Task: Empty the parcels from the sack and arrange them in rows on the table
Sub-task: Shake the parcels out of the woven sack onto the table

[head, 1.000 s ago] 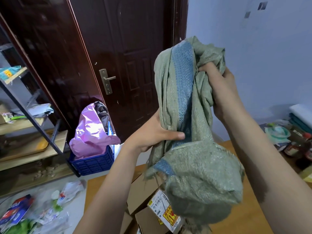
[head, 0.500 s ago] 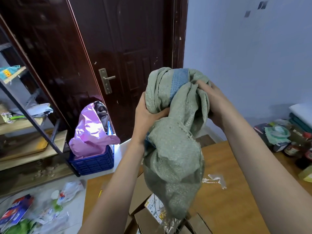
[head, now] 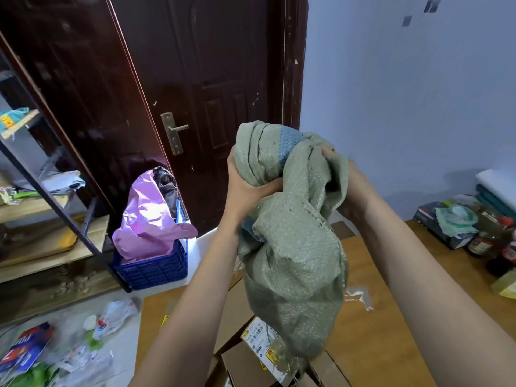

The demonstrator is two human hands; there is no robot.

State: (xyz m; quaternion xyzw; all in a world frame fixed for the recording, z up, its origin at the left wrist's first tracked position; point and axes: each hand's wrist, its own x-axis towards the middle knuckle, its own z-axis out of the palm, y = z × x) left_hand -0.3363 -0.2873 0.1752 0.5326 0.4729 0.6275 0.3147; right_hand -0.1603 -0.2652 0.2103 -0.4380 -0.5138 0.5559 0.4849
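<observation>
Lowered slightly, sack (head: 290,247) stays gripped by both hands' curled fingers (head: 268,185) above table (head: 371,331) parcels (head: 245,361).

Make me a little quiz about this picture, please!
1. True or false: both hands grip the sack.
2. What lies on the table under the sack? A) boxes B) plates C) shoes
3. What colour is the crate by the door?

Key:
1. True: left hand and right hand both hold it.
2. A, boxes.
3. Blue.
</observation>
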